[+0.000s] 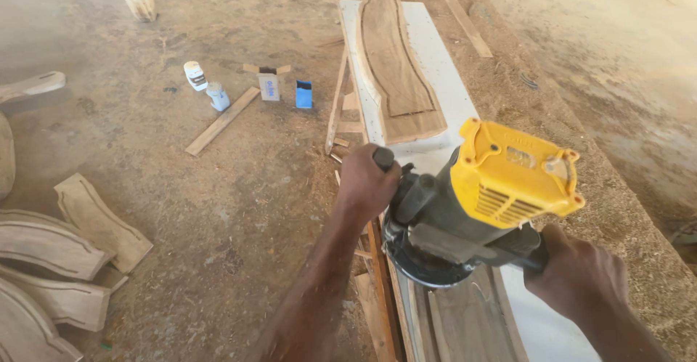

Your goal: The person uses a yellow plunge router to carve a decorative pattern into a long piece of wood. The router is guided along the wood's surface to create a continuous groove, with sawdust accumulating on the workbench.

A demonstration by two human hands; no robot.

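White bench – sawdust-strewn dirt floor – curved plank on top.

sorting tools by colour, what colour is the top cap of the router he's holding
Yellow cap over a black body, clearest in the head view.

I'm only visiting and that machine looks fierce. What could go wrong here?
The yellow-topped router sits near the white board's left edge, so it might tip off. Bare left hand and right hand grip close to its base. Sawdust on the bench could make footing or workpieces slip.
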